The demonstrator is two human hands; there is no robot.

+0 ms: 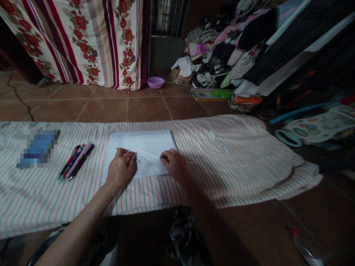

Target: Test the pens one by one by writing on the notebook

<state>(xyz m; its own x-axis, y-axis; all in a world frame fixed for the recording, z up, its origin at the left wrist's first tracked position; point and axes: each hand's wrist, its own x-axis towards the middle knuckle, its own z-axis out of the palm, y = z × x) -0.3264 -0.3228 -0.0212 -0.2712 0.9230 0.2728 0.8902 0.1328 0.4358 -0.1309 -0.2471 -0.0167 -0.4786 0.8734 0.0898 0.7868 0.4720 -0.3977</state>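
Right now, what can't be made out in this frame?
Head view:
- Blue thing at the left of the cloth: pixelated, unidentifiable.
- Notebook marks: too small and dim, partly under the left hand and right hand.
- Left hand's grip: curled fingers hide whatever it holds.
- Shiny thing, bottom right: blurred, cut off by the edge.

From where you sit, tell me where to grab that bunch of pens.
Pinch the pens around the middle, from above, probably with the left hand, which is nearest. They lie flat, side by side, slanting on the striped cloth, so fingers should close across the bunch.
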